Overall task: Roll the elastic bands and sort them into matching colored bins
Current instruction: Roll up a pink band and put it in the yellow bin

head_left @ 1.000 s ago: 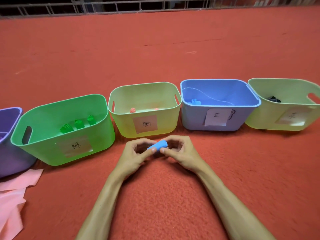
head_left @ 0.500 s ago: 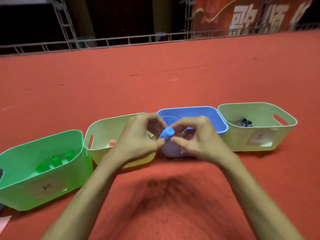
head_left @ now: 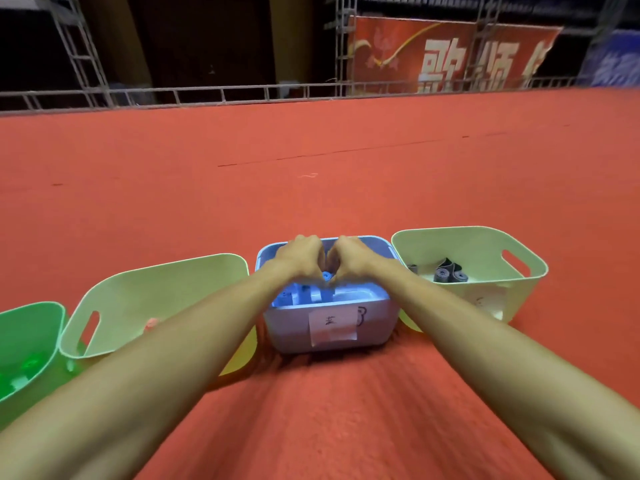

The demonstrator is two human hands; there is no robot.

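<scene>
Both my hands reach over the open blue bin (head_left: pixel 367 317), which carries a white paper label on its front. My left hand (head_left: pixel 300 258) and my right hand (head_left: pixel 353 258) meet fingertip to fingertip and pinch a small rolled blue band (head_left: pixel 326 276) between them, just above the bin's inside. Several rolled blue bands (head_left: pixel 304 295) lie on the bin's floor below. Most of the held roll is hidden by my fingers.
A pale yellow-green bin (head_left: pixel 498 247) with dark grey rolls (head_left: pixel 445 273) stands right of the blue bin. Another yellow-green bin (head_left: pixel 156 282) with a pink roll (head_left: pixel 151 323) stands left, then a green bin (head_left: pixel 31 327). Red carpet stretches to a metal rail (head_left: pixel 207 93).
My hands have moved forward with the blue roll, from in front of the bins to above the blue bin's inside. The view has tilted up and shifted right.
</scene>
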